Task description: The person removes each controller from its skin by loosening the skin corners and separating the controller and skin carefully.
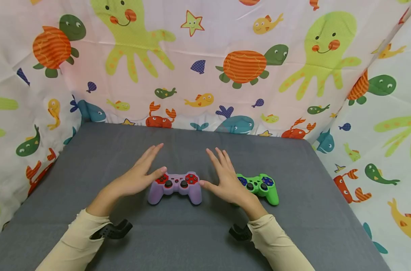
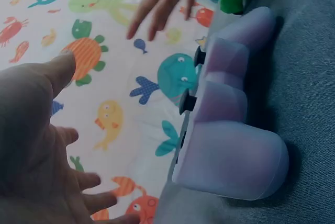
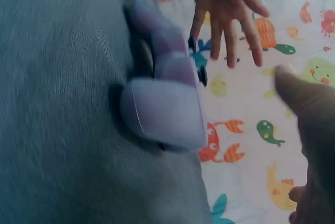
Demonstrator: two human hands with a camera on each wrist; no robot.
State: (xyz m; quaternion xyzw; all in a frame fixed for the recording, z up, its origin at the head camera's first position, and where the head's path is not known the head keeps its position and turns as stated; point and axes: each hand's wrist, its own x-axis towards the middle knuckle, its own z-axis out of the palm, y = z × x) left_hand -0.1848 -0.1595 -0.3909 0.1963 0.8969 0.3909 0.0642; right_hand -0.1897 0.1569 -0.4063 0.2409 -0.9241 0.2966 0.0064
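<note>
A purple game controller with red button areas and two black sticks lies on the grey table. My left hand hovers at its left side, fingers spread and pointing forward, holding nothing. On its other side my right hand is spread in the same way, thumb near the controller's right grip. A green game controller with blue button areas lies further right, its left part hidden behind the right hand. In the left wrist view the purple controller shows side-on beside the left hand's spread fingers.
The grey tabletop stretches around both controllers. A white curtain printed with sea animals hangs behind the table and along both sides. Black wrist mounts stick out from the sleeves.
</note>
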